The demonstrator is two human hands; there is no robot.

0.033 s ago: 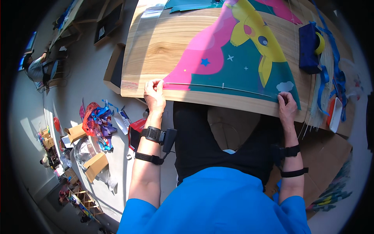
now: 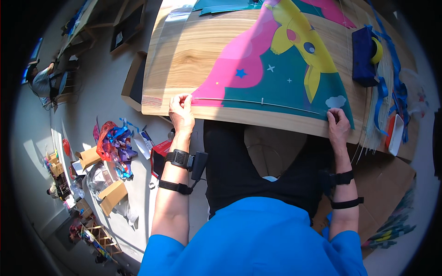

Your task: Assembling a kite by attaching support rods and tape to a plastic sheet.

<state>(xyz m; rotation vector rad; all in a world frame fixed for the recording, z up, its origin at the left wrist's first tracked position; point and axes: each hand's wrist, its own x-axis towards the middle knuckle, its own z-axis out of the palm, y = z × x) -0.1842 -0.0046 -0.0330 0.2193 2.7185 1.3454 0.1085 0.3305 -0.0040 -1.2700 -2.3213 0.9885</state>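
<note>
Colourful printed sheet (image 2: pixel 281 69) lies flat on wooden counter (image 2: pixel 193 50), pink, teal and yellow, near edge toward person. Thin pale rod (image 2: pixel 255 102) runs along sheet's near edge, spanning between both hands. Left hand (image 2: pixel 181 112) at sheet's left corner, fingertips pinching rod end and sheet edge. Right hand (image 2: pixel 338 125) at right corner, fingers curled down, pressing sheet by rod's other end. Blue tape dispenser (image 2: pixel 364 55) and blue ribbons (image 2: pixel 389 87) beyond right hand.
</note>
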